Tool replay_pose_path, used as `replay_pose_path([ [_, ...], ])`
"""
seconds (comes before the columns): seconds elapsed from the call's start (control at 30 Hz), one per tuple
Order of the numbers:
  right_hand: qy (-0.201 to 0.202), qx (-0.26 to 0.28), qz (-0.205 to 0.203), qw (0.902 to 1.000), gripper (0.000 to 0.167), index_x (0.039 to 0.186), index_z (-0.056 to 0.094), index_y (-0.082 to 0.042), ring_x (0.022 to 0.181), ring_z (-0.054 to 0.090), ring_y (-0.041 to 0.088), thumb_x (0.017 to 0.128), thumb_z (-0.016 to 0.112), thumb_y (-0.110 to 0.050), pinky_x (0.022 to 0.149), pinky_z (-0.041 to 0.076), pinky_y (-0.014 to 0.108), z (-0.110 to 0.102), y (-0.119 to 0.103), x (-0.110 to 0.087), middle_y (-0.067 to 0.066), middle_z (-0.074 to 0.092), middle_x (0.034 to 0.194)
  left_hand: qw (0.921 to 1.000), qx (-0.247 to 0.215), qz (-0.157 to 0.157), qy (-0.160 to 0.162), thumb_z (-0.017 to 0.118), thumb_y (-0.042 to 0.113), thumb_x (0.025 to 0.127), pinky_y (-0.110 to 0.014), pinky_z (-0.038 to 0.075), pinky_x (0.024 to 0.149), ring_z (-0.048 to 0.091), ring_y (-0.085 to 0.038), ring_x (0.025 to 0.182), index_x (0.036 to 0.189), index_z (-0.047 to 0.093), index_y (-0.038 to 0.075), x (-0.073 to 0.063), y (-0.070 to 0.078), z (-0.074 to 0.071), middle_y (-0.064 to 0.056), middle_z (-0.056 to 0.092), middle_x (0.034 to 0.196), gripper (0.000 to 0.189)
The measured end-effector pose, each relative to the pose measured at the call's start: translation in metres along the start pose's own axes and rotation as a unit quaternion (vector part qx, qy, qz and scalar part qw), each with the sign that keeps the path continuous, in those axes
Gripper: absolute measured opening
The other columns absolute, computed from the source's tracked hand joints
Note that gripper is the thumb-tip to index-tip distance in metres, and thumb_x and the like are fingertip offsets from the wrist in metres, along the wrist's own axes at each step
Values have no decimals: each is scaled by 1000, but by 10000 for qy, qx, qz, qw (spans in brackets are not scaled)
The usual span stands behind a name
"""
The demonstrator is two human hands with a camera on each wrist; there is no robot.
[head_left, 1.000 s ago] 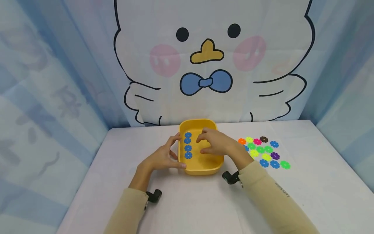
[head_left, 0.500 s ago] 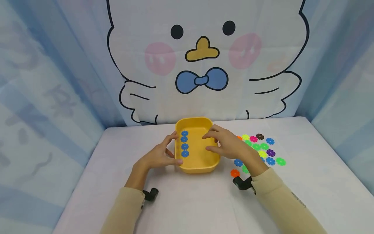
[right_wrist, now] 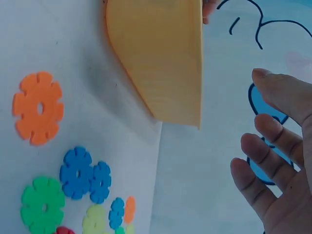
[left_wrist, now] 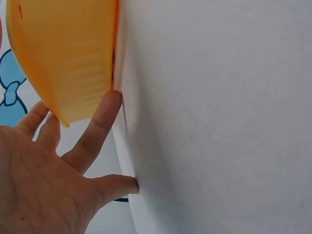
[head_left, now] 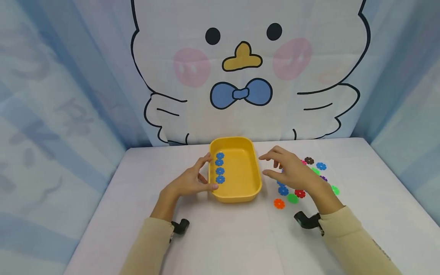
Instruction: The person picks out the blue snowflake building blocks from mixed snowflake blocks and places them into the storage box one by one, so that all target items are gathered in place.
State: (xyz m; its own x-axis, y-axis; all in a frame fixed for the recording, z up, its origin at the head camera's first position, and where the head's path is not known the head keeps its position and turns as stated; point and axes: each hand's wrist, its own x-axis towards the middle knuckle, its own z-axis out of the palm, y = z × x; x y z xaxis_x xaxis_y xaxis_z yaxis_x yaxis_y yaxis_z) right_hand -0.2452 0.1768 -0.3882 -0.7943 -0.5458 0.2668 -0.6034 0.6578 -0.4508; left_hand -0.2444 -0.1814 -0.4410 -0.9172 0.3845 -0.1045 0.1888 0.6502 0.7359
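Note:
A yellow plastic tray (head_left: 242, 172) sits near the back of the white table. Inside it, along the left side, several blue flower-shaped discs (head_left: 220, 171) form a column. My left hand (head_left: 189, 181) rests against the tray's left side, fingers spread and fairly straight, with the thumb at the near left rim. In the left wrist view, the palm stands apart from the tray wall (left_wrist: 68, 58). To the right of the tray hovers my right hand (head_left: 292, 168), fingers loosely bent and nothing between them. It partly hides the loose discs beneath it in the head view.
Loose flower-shaped discs lie right of the tray, among them an orange disc (head_left: 279, 204), a green disc (head_left: 293, 198), a red disc (head_left: 300, 193) and a brown disc (head_left: 309, 160). A curtain (head_left: 240, 118) with a printed cartoon figure hangs behind the table.
My right hand has moved from over the tray out to the right, above the loose discs. The left hand stays at the tray's left side, and the column of blue discs is unchanged.

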Motion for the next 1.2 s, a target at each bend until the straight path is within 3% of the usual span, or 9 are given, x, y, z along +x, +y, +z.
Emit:
replay_pose_path([
  [0.23,71,-186,213,9996,41,129,68,-16,91,57,17,90,81,-22,75,58,34,-16,14,-22,0,63,116,10000,-31,-13,-1,83,50,83,-33,55,79,65,-17,92,161,23,30,0,1,1,24,3,170,101],
  [0.77,399,-363,215,9983,42,122,69,-11,84,57,17,83,86,-14,68,56,29,-24,51,-67,1,63,106,10000,-26,-66,39,87,48,79,-34,56,81,64,-19,93,161,23,33,1,0,4,27,3,169,106],
  [0.97,603,-499,420,9960,46,122,69,-12,82,56,14,80,88,-12,66,56,26,-27,62,-81,3,63,103,10000,-21,10,51,87,47,80,-34,56,81,65,-19,93,162,22,32,1,0,3,26,3,169,106],
  [1.2,504,-476,721,9950,46,124,69,-10,83,58,20,82,88,-17,66,57,25,-25,75,-95,6,62,102,10000,26,-42,48,86,49,79,-33,56,81,65,-17,93,162,21,33,1,-1,3,27,4,169,107],
])
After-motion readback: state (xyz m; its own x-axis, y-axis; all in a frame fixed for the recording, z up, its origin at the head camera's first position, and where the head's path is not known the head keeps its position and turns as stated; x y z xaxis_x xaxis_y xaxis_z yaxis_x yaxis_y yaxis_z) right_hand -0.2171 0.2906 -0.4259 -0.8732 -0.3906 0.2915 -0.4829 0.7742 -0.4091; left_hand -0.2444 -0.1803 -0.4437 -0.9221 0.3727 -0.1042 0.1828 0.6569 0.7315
